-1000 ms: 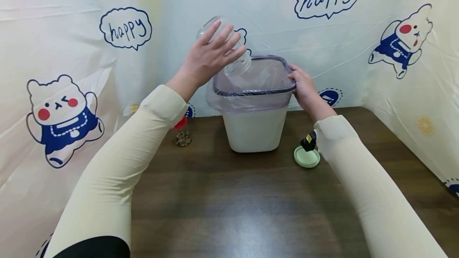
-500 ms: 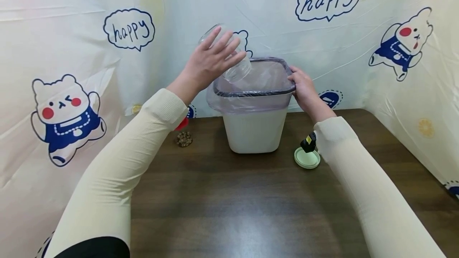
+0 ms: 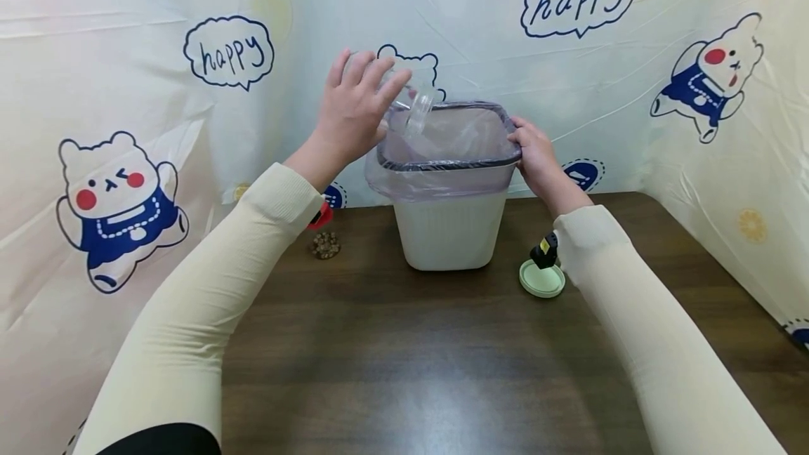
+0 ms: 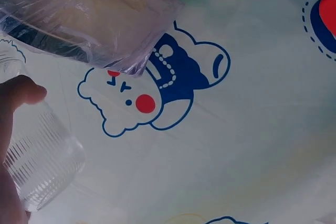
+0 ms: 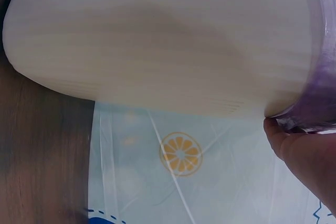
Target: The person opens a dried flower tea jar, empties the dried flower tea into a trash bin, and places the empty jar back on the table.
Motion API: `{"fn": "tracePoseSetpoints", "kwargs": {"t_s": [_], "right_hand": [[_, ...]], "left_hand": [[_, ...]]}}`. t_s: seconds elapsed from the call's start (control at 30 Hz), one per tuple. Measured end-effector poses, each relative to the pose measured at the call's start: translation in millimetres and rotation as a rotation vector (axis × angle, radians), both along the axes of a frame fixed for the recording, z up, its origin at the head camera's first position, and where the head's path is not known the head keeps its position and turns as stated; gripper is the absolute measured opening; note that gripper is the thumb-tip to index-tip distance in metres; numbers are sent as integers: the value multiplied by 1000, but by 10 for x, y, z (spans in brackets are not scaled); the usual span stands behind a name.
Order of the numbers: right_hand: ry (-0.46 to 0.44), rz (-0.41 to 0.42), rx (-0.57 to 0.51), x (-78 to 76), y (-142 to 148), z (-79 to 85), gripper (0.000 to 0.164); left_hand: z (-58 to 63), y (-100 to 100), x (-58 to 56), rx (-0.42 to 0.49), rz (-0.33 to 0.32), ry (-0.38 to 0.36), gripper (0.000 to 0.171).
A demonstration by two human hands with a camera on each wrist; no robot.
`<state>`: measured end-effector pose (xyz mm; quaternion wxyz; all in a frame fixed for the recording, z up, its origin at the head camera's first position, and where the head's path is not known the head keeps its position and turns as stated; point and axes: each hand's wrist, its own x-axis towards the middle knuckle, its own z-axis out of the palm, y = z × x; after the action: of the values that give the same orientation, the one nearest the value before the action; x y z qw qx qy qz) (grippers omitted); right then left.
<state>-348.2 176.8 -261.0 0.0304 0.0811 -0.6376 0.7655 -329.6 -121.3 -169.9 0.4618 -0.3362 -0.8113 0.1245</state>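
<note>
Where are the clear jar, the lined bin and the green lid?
Clear jar (image 4: 48,153), left wrist view: on its ribbed side.
Lined bin (image 3: 449,234), head view: on its pale front wall.
Green lid (image 3: 541,282), head view: on its round face.

The lid (image 3: 542,284) lies right of the bin (image 3: 449,230).

We've got a wrinkled cream left sleeve (image 3: 183,314) with ribbed cuff (image 3: 284,194), matching right sleeve (image 3: 657,328), black yellow-marked block (image 3: 545,251) at the right wrist, unidentified black patch (image 3: 170,439) near left.

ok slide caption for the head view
Left hand holds a tilted clear jar; right hand grips a bag-lined bin.
</note>
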Motion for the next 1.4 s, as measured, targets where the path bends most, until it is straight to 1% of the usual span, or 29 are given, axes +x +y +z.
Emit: {"fn": "tracePoseSetpoints", "kwargs": {"t_s": [0.17,0.4,0.53,0.73,0.97,1.2,1.4], "right_hand": [[-1,-3,-7,-12,-12,3,56],[-5,-4,-14,-16,-19,3,55],[-11,-9,-4,-10,-22,4,56],[-13,-11,-20,-10,-26,7,56],[-1,-3,-6,-8,-18,-2,56],[-9,-2,10,5,-14,-8,56],[-6,-14,5,9,-24,8,56]], "left_hand": [[-2,-52,61,149,24,-125,73],[-49,-139,108,291,22,-209,77],[-92,-182,171,386,3,-270,81],[-147,-244,279,482,-39,-279,85],[-194,-304,386,617,-54,-341,84],[-307,-371,528,677,-60,-380,87],[-415,-414,634,713,-102,-404,83]]}}
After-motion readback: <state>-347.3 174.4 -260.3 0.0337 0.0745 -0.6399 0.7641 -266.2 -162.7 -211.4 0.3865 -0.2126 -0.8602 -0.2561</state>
